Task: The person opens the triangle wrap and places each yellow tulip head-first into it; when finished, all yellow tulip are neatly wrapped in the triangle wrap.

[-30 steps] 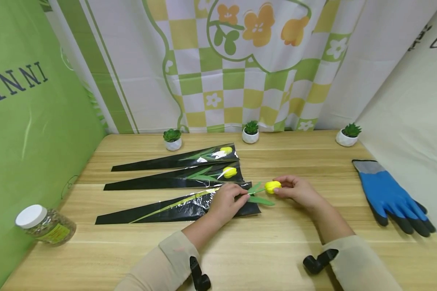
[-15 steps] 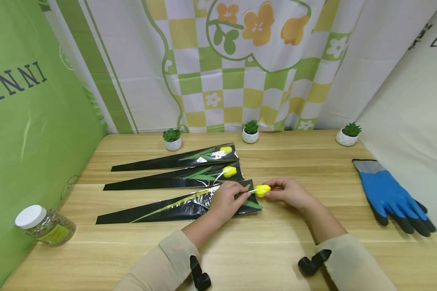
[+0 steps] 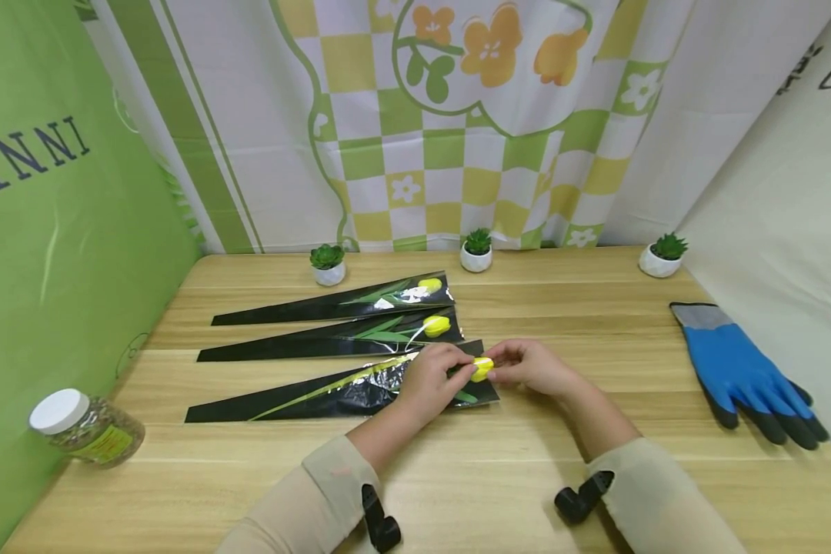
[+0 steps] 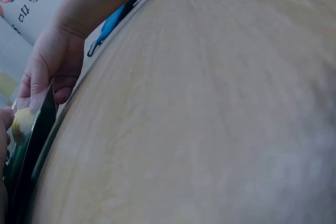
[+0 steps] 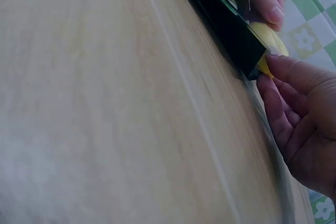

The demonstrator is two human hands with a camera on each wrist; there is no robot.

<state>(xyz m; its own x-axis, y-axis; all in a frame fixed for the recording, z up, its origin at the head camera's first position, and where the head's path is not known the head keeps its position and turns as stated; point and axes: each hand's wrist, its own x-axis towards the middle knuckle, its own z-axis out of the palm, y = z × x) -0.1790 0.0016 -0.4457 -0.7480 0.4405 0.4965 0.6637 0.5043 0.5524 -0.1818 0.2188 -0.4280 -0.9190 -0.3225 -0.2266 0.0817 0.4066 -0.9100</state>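
A long black cone sleeve lies nearest me on the wooden table, its wide mouth pointing right. My left hand grips the sleeve's mouth edge. My right hand pinches a yellow tulip head at that mouth; its green stem runs inside the sleeve. In the right wrist view the yellow tulip head shows at the black sleeve edge between both hands. In the left wrist view the tulip head peeks beside the sleeve.
Two more black sleeves with yellow tulips lie behind. A jar with a white lid lies at the left. A blue and black glove rests at the right. Three small potted plants line the back edge.
My right hand has pushed the tulip leftward into the sleeve; its leaves and stem have gone inside and the head now sits at the mouth. The left hand stays on the sleeve.
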